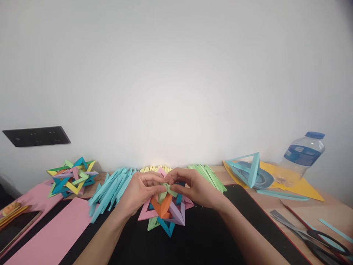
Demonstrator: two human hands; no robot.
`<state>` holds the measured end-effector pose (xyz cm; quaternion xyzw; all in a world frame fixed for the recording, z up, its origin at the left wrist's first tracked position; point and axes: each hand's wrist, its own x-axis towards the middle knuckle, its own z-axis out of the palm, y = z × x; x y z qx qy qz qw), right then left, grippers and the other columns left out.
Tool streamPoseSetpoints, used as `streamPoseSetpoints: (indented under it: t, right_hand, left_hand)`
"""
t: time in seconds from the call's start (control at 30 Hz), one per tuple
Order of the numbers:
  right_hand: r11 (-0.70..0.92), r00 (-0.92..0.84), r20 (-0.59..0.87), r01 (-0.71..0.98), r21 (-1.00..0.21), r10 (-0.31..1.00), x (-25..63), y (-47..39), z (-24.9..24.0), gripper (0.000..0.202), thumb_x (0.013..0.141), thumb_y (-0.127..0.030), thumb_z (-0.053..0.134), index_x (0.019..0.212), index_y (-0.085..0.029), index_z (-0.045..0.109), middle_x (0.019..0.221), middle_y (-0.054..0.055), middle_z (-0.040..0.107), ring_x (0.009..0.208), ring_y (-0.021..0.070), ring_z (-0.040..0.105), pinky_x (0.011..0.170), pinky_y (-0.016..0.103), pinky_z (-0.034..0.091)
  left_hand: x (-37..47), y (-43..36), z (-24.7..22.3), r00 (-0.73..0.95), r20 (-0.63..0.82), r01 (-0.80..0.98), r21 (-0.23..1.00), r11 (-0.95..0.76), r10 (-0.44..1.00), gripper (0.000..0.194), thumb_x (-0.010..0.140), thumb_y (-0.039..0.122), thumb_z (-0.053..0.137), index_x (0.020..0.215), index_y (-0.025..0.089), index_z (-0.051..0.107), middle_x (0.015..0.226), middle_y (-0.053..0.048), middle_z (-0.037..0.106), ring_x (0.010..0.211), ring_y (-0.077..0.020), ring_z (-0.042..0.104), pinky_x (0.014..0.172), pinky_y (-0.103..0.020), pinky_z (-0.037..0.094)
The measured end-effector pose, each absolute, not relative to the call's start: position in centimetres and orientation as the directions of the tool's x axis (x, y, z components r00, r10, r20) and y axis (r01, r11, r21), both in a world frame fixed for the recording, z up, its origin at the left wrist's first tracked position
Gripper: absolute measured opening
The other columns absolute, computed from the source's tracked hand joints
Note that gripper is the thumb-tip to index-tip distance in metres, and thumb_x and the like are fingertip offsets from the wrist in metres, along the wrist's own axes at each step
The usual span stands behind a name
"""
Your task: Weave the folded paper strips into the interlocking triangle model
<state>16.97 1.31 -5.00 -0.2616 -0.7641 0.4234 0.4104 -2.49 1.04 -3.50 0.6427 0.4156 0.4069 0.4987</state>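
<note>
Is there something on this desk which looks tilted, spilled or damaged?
Nothing looks spilled or damaged. Only the plastic bottle seems to lean to the right; near the picture's edge, this may be just lens distortion, since the black wall socket panel looks skewed too.

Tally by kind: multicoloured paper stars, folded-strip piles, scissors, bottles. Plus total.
Paper stars: 2
Folded-strip piles (blue, yellow, green): 3
Scissors: 1 pair
Bottle: 1
Total: 7
</note>
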Motion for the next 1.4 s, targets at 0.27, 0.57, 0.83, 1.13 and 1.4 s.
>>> streamPoseSetpoints:
  t: [0.27,0.57,0.83,1.13,1.4]
  right_hand:
    - [0.595,-0.514,0.465,0.115,-0.795,0.721,16.73,1.4,-5.01,0.026,0.08,-0.006,0.054,0.094,-0.021,0.07,0.072,-0.001,0.059,0.072,0.0125,0.054,0.069,0.024,0.044]
    - [0.585,-0.5,0.471,0.092,-0.806,0.727,16.7,1.52,-5.25,0.029,0.081,-0.009,0.055,0.102,-0.023,0.071,0.072,-0.001,0.06,0.072,0.0131,0.055,0.069,0.025,0.045]
    - [0.527,-0.463,0.429,0.1,-0.844,0.775,16.58,1.51,-5.42,0.027,0.08,-0.01,0.057,0.099,-0.022,0.072,0.081,0.002,0.063,0.076,0.0143,0.057,0.068,0.026,0.046]
    - [0.508,-0.476,0.39,0.146,-0.849,0.788,16.8,1.41,-5.25,0.025,0.082,-0.016,0.058,0.099,-0.026,0.072,0.084,0.002,0.064,0.077,0.0143,0.058,0.067,0.025,0.045]
    - [0.452,-0.428,0.353,0.153,-0.879,0.832,16.29,1.19,-5.29,0.025,0.082,-0.016,0.055,0.097,-0.024,0.073,0.086,0.002,0.067,0.079,0.016,0.058,0.067,0.027,0.046]
  left_hand:
    - [-2.43,1.02,-3.48,0.302,0.053,0.157,0.982,-0.105,0.952,0.018,0.061,0.022,0.081,0.075,0.015,0.073,0.066,0.0,0.065,0.045,-0.009,0.059,0.047,-0.02,0.049]
    - [-2.65,1.05,-3.26,0.344,0.083,0.114,0.985,-0.13,0.935,0.014,0.064,0.023,0.078,0.076,0.016,0.075,0.078,-0.001,0.063,0.049,-0.0094,0.06,0.051,-0.023,0.052]
    - [-2.55,1.09,-3.48,0.313,0.078,0.164,0.977,-0.135,0.946,0.015,0.066,0.024,0.077,0.077,0.015,0.073,0.071,-0.002,0.066,0.05,-0.0125,0.062,0.05,-0.023,0.051]
    - [-2.36,0.78,-3.33,0.288,0.081,0.222,0.963,-0.149,0.954,0.015,0.066,0.025,0.076,0.076,0.015,0.072,0.07,-0.001,0.065,0.05,-0.013,0.064,0.05,-0.023,0.051]
    - [-2.34,0.64,-3.35,0.279,0.094,0.207,0.966,-0.156,0.956,0.017,0.062,0.026,0.079,0.073,0.015,0.071,0.073,0.0,0.064,0.048,-0.012,0.064,0.049,-0.022,0.051]
